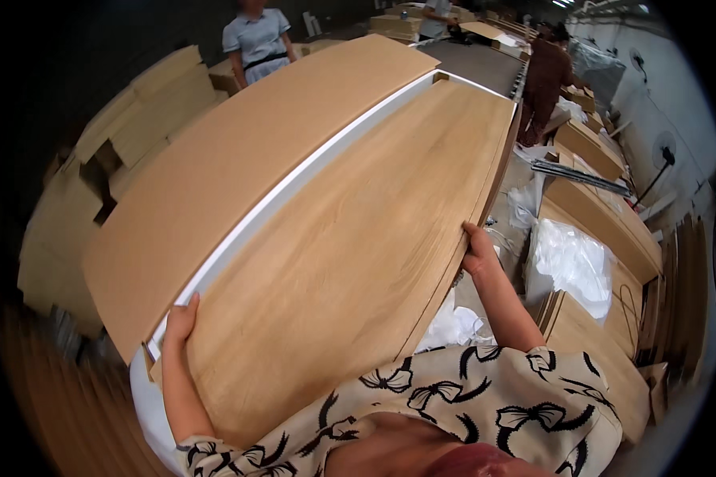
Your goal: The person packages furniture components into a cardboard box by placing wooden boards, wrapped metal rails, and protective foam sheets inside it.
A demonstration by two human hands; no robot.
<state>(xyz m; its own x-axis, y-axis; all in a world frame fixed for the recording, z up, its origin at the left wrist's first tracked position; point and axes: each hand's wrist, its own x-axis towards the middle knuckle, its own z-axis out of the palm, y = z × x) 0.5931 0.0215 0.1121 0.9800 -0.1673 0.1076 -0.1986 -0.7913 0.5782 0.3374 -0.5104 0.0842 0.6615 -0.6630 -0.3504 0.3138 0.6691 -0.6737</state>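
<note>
One wood-grain panel (350, 222) lies along the open carton (215, 175), left hand (180, 320) curled over the white strip (245, 229) by its near-left corner, right hand (479, 251) grasping the panel's right edge, apparently spread to steady its width, the strip probably cushioning its side.

wood-grain panel (342, 230) | light brown, long | face up | beside white strip (254, 218)
</note>
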